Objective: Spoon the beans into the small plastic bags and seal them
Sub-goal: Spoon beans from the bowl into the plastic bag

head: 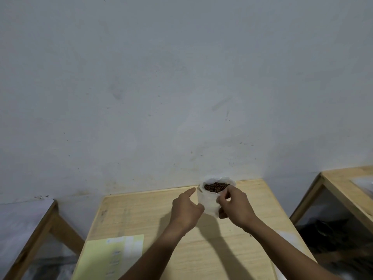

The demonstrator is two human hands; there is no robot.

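A white plastic bag [209,202] stands upright near the far edge of the wooden table [141,215], its mouth open and full of brown beans [215,187]. My right hand [235,205] pinches the bag's front right rim and side. Just left of the bag, my left hand [186,209] hovers with its index finger stretched toward the bag's left edge; whether it touches the plastic is unclear. No spoon is in view.
A pale yellow-green sheet [110,257] lies on the table's near left. Other wooden tables stand at the left [38,225] and right [343,178]. A grey-white wall [181,87] rises right behind the table.
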